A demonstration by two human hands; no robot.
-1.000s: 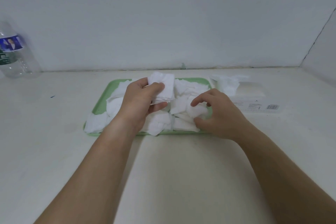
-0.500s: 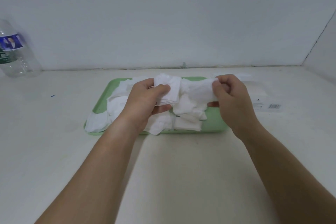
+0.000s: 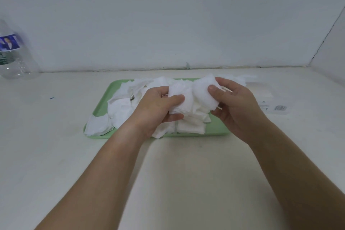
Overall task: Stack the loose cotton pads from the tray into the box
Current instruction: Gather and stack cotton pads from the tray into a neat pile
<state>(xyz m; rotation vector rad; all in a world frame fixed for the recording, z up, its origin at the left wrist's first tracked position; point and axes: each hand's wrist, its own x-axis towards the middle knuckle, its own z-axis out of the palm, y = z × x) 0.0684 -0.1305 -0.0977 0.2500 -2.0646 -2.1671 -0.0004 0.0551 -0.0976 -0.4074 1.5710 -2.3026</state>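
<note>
Pale table [image 3: 177,173], green tray [image 3: 218,129] in the middle, heaped with loose pads [image 3: 121,110]. The box [image 3: 270,106] lies just right of it, partly hidden. Left hand [image 3: 155,110] grips a small stack [image 3: 181,99] above the tray. And the right hand [image 3: 237,106], down in the heap a second ago, is up now, pinching one pad [image 3: 203,89] right beside that stack. It likely joins the stack next, and there are plenty left to gather.

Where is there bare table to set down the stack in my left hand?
Bare table runs along the tray's near rim, and between the bottle and the tray's left edge. Crowded: the tray is heaped with loose pads, and the box lies close on its right.
</note>
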